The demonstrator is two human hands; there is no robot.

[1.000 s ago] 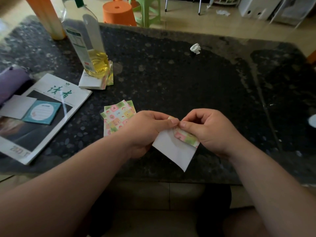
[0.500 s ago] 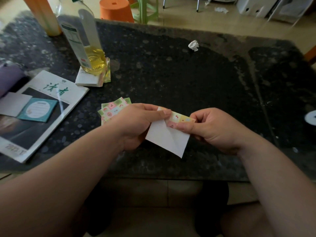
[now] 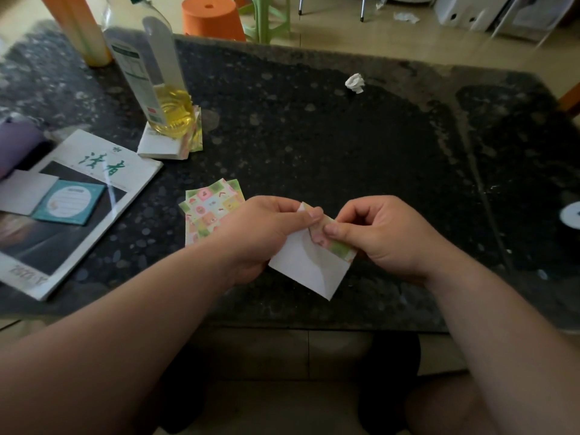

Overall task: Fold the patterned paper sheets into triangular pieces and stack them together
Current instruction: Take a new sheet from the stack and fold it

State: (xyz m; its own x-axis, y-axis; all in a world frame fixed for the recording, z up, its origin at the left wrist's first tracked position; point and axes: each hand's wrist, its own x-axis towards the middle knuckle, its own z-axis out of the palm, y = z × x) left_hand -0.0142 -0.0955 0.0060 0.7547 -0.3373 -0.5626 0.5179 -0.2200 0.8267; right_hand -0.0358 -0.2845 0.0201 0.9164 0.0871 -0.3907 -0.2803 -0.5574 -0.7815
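Starting far to the left of the held sheet (image 3: pixel 309 268), a purple object (image 3: pixel 17 142) is cut off by the frame edge; what it is cannot be told. A booklet (image 3: pixel 131 164) with green characters on its white cover is laid flat, well left of the held sheet. On the cover a white card (image 3: pixel 25 196) and a teal note pad (image 3: pixel 69 202) are placed side by side.

Left of the held sheet and further back, an oil bottle (image 3: pixel 163 98) with a little yellow oil is stood upright on a white block of paper (image 3: pixel 160 147). Patterned edges are seen at the block's right side.

Just left of the held sheet, a loose pile of patterned sheets (image 3: pixel 210 208) is fanned on the dark speckled table (image 3: pixel 314 136). It is partly covered by the left hand (image 3: pixel 266 233).

The held sheet is kept off the tabletop, over the table's near edge, between both hands. Its white side is turned upward, and a patterned strip is folded over along its upper right edge. Its upper corner is pinched between the left thumb and fingers. The folded patterned strip is pinched by the right hand (image 3: pixel 386 237) between thumb and forefinger, with the other fingers curled.

Beyond the held sheet and slightly right, a crumpled white paper ball (image 3: pixel 355 83) is left on the table. Far to the right, a white disc (image 3: pixel 571 215) is partly seen at the frame edge.
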